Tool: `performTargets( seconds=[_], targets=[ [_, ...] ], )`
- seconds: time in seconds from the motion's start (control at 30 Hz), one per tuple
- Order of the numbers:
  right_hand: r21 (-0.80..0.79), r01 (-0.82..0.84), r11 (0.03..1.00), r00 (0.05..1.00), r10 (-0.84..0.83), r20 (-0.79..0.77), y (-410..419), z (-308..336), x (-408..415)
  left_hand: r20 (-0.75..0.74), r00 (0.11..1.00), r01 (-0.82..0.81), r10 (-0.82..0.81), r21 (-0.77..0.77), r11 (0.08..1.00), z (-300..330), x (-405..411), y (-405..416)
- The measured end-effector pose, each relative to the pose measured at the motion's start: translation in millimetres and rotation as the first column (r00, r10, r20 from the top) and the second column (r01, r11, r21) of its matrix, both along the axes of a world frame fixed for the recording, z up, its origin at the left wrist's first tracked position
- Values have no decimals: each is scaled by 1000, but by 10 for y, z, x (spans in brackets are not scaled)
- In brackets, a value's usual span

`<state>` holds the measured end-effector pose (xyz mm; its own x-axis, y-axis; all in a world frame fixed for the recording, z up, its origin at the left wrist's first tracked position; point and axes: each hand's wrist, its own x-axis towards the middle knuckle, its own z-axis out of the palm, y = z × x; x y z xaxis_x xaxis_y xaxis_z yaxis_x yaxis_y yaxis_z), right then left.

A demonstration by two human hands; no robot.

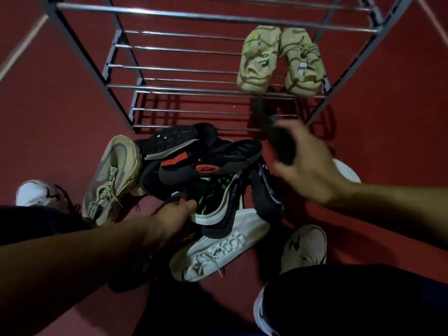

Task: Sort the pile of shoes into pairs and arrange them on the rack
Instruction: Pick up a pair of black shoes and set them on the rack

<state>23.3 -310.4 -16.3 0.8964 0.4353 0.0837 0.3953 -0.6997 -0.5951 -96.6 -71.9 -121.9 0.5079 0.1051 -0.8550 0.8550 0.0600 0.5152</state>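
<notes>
Shoe pile (pixel 203 170) on red floor (pixel 60 117) before metal rack (pixel 169 69); one beige pair (pixel 278 60) shelved at right.

Left hand (pixel 169 221): grip closed on the heel of a black-and-green sneaker (pixel 218 202) in the pile. Right hand (pixel 308 170): grip wrapped round a blurred black shoe (pixel 278 139), raised near the rack's lower bars. Loose beige sneaker (pixel 114 178) lay left of pile, white sneaker (pixel 218 251) at its near edge.

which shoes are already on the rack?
Only the beige pair, side by side at the right end of a rack shelf. Every other shoe, including a lone beige sneaker, lies on the floor.
</notes>
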Motion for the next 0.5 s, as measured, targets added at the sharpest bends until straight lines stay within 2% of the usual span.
performTargets(
  seconds=[0.03, 0.1, 0.17, 0.23, 0.37, 0.43, 0.5],
  targets=[
    [-136, -177, 975, 974, 193, 118, 100, -79, -34, 10, 1000, -1, 1, 9, 1000, 12, -5, 1],
    [-427, -398, 812, 803, 533, 267, 251, -407, -192, 19, 1000, 3, -3, 27, 1000, 38, -6, 47],
    [-529, -522, 669, 672, 705, 229, 215, -781, -360, 13, 1000, 15, -15, 24, 1000, 82, -25, 116],
    [-569, -579, 584, 626, 766, 149, 36, -1086, -505, 27, 999, 41, -42, 23, 999, 118, -62, 135],
    [-687, -577, 442, 621, 783, -18, -179, -1345, -597, 100, 993, 50, -60, 104, 993, 76, -88, 87],
    [-646, -609, 461, 626, 779, -35, -97, -1199, -517, 124, 986, 86, -112, 195, 977, 39, -71, 61],
    [-551, -627, 551, 626, 777, 65, 37, -936, -408, 132, 974, 139, -187, 305, 942, -4, -40, 69]
  ],
)
